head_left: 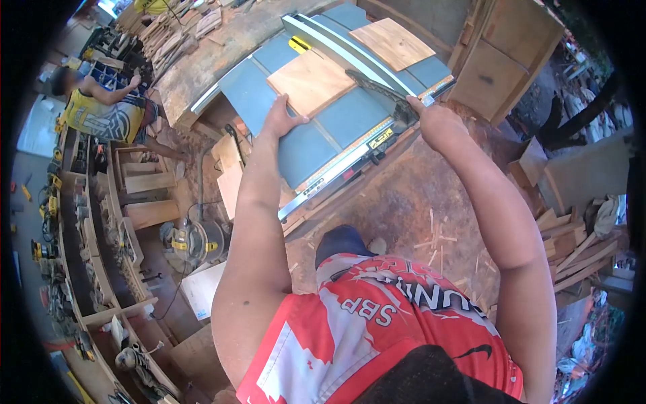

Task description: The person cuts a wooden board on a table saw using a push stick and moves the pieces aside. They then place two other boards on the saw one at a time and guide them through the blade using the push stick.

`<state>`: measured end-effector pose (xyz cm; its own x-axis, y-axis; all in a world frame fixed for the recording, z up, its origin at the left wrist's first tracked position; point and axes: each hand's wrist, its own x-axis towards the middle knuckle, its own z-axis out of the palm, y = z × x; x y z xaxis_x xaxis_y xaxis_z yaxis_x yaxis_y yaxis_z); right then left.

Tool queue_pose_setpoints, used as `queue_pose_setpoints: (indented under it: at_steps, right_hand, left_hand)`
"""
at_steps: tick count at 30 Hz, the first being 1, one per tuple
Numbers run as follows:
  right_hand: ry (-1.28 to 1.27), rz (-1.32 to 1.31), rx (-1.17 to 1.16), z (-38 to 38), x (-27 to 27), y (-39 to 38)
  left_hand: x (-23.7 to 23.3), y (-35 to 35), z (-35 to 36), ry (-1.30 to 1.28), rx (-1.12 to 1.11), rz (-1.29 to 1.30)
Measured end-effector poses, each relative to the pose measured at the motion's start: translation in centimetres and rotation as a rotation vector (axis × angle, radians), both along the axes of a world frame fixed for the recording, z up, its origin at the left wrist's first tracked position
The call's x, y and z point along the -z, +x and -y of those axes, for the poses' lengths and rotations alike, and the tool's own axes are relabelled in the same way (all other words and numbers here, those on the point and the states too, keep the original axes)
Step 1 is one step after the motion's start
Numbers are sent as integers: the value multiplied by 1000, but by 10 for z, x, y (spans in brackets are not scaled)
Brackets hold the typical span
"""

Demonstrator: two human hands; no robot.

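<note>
Head: left hand (283, 120) (spread) on board (313, 82), right hand (439, 126) curled around tool (378, 87)

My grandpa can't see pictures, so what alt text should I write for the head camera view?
A person's left grip rests on a board on a blue table, while the right grip holds a black stick near it. A second board lies beyond a pale rail; someone in yellow is at the picture's left.

The board (313, 82) is smooth wood (the rail (334, 173) shiny metal).
</note>
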<state>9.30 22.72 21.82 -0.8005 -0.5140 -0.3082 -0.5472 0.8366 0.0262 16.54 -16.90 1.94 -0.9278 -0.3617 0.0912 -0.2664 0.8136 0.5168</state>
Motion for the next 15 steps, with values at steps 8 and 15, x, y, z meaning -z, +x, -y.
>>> queue_pose_setpoints:
  at_steps: [8, 15]
  right_hand:
    - [43, -7, 35, 17, -9, 3]
    - [58, -11, 124, 28, 2, 2]
  left_hand:
    - [-9, -1, 6, 51, 17, -70]
    - [1, -4, 19, -79, 50, -146]
